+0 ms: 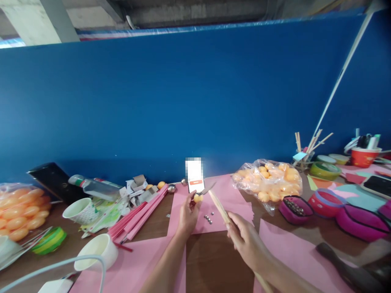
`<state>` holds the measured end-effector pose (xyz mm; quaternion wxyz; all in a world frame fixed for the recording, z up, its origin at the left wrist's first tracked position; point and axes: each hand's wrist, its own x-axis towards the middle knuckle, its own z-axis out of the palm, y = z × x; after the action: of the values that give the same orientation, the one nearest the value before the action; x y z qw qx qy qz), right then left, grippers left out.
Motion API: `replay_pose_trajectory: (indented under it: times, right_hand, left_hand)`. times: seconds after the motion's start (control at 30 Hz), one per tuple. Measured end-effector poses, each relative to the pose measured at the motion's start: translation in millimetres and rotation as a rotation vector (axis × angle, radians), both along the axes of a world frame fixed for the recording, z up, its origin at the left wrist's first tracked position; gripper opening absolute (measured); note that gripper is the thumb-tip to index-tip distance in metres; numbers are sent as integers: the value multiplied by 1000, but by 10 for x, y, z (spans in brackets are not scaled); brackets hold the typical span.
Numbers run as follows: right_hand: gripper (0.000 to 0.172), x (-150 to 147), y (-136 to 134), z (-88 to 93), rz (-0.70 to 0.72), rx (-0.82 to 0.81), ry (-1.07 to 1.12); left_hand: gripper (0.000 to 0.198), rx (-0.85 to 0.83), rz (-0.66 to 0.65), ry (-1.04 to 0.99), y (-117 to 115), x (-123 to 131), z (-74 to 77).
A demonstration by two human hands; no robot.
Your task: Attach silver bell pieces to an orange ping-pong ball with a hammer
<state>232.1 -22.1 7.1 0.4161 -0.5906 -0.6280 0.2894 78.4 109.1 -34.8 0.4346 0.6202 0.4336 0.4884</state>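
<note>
My left hand (187,215) pinches a small orange ball (198,197) with a dark, shiny patch on top. A thin grey strip (209,187) slants just right of the ball; whether anything holds it I cannot tell. In my right hand (244,236) is a bundle of pale wooden sticks (218,205), tilted with its tips up towards the ball. Beneath both hands lies a pink paper sheet (235,195), bearing several small shiny metal pieces (208,219). A lit phone (195,181) stands upright behind my left hand.
Left are a white cup (106,250), a patterned cup (80,211), a plastic bottle (97,188) and pink strips (143,215). At right, a bag of orange balls (269,179) lies near magenta containers (362,221). A blue partition (183,93) stands behind.
</note>
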Motion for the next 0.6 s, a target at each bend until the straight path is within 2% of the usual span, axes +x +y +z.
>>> replay_pose_trajectory:
  times: [0.27,0.43,0.6]
  right_hand:
    - [21,14,11,-9,-15,-7,5]
    - [21,18,13,-7,-13,-10,-20]
    - [22,12,10,-15,-14,9,-19]
  left_hand:
    - [44,15,-17,38,-30,4,39]
    - [44,27,-58,-15,-3,29,-21]
    - [41,112,-29,-34,30,26,-83]
